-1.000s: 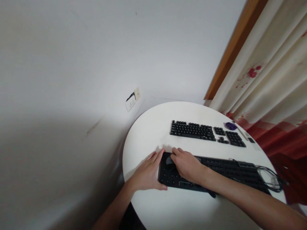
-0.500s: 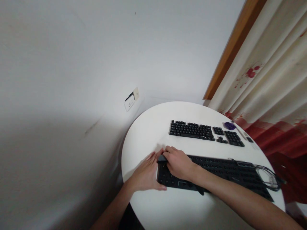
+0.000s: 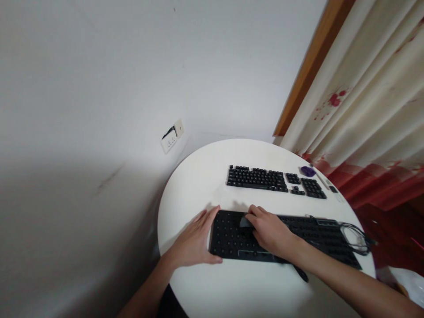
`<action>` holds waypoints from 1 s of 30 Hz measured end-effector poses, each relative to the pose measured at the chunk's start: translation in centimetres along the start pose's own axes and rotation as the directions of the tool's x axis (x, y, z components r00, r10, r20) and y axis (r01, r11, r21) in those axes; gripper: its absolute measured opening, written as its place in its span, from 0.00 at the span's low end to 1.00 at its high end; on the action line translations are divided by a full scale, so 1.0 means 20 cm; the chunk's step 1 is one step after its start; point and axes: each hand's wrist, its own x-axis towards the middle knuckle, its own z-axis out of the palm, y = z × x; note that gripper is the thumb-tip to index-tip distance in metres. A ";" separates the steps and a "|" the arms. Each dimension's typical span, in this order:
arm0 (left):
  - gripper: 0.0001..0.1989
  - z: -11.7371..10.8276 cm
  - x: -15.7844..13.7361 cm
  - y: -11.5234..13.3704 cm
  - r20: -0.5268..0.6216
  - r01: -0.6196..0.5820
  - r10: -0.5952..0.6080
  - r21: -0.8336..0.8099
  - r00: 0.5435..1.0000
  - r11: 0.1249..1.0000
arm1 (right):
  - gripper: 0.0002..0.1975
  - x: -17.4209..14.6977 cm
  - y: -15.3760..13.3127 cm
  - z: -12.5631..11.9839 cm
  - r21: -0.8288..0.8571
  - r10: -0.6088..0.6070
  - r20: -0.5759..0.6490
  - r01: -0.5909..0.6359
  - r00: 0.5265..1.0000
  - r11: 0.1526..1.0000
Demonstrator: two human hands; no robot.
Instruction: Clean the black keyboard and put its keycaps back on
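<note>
A black keyboard base [image 3: 228, 240] without its keycaps lies across the near part of the round white table. My left hand [image 3: 195, 240] clasps its left end, fingers at the far corner and thumb at the near one. In my right hand [image 3: 270, 229] is a dark brush [image 3: 245, 222], its greyish head over the left part of the keyboard. The brush's black handle end [image 3: 300, 274] sticks out under my forearm past the near edge. Removed keycaps [image 3: 258, 179] lie farther back, set out in keyboard order.
A coiled black cable [image 3: 359, 240] lies at the keyboard's right end. Near the table's [image 3: 192, 190] right rim are a purple item [image 3: 308, 171] and a small dark object [image 3: 333, 189]. A wall socket [image 3: 169, 141] is at the left, a curtain [image 3: 374, 110] at the right.
My right hand has moved the brush rightward from the keyboard's left corner over its key area. My left hand keeps its hold. The view has shifted slightly.
</note>
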 end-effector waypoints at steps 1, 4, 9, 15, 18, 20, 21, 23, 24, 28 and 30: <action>0.73 0.00 0.00 0.00 0.000 0.001 -0.001 -0.001 1.000 1.000 | 0.15 -0.02 0.03 0.00 0.013 0.014 0.003 -0.014 1.000 1.000; 0.71 -0.01 0.00 0.01 -0.002 0.002 -0.002 -0.004 1.000 1.000 | 0.16 -0.08 0.09 -0.01 0.051 0.047 0.006 -0.048 0.999 0.998; 0.71 -0.01 0.00 0.01 -0.009 0.006 -0.006 -0.025 1.000 1.000 | 0.16 -0.08 0.10 -0.07 0.114 0.044 -0.035 -0.039 0.998 0.993; 0.71 0.01 -0.01 -0.01 -0.009 0.022 -0.022 -0.002 1.000 1.000 | 0.19 0.11 -0.05 -0.09 0.081 -0.081 -0.095 0.089 0.992 0.993; 0.71 0.02 -0.01 -0.02 -0.008 0.028 -0.028 0.010 1.000 1.000 | 0.17 0.20 -0.10 -0.05 0.008 -0.154 -0.077 0.155 0.985 0.988; 0.70 0.02 -0.01 -0.02 -0.011 0.027 -0.027 0.005 1.000 1.000 | 0.17 0.22 -0.11 -0.02 -0.036 -0.180 -0.069 0.178 0.981 0.983; 0.70 0.02 -0.01 -0.02 -0.010 0.027 -0.027 0.000 1.000 1.000 | 0.17 0.22 -0.11 -0.01 -0.050 -0.185 -0.068 0.182 0.980 0.982; 0.70 0.02 -0.01 -0.02 -0.006 0.030 -0.030 -0.005 1.000 1.000 | 0.16 0.21 -0.09 -0.01 -0.063 -0.179 -0.068 0.175 0.982 0.983; 0.70 0.02 -0.01 -0.02 -0.004 0.030 -0.030 -0.005 1.000 1.000 | 0.16 0.19 -0.08 -0.01 -0.064 -0.170 -0.061 0.166 0.984 0.984; 0.70 0.01 0.00 -0.01 -0.009 0.011 -0.011 -0.004 1.000 1.000 | 0.14 0.11 0.02 -0.04 -0.064 -0.103 -0.019 0.101 0.995 0.993; 0.69 0.01 0.00 -0.01 -0.012 0.000 0.000 -0.007 1.000 1.000 | 0.13 0.07 0.08 -0.04 -0.071 -0.060 -0.004 0.059 0.998 0.996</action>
